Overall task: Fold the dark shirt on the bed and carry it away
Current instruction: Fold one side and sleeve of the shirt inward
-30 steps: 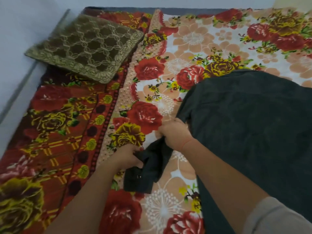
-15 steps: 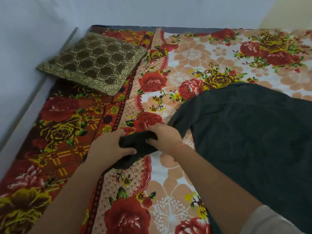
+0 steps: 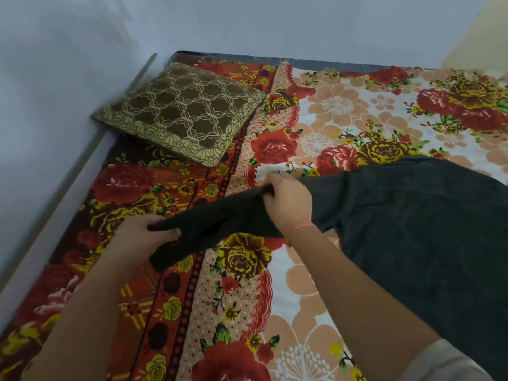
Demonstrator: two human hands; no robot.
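The dark shirt [image 3: 417,229] lies spread on the floral-covered bed [image 3: 242,303] at 3 o'clock, its sleeve [image 3: 220,224] stretched out toward 9 o'clock. The left hand [image 3: 143,235] has its grip clamped round the sleeve's end. The right hand [image 3: 288,204], with an orange band [image 3: 301,226] on its wrist, has its grip clamped on the sleeve nearer the shirt's body. A brown patterned cushion [image 3: 184,114] sits at 11 o'clock.

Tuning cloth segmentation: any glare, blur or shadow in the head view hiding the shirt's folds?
Head view: light soft and even, no glare; dark shirt reads near-black, folds faint; left hand and right hand gripping it show slightly soft edges; floral bedcover smears toward the lower-left corner.
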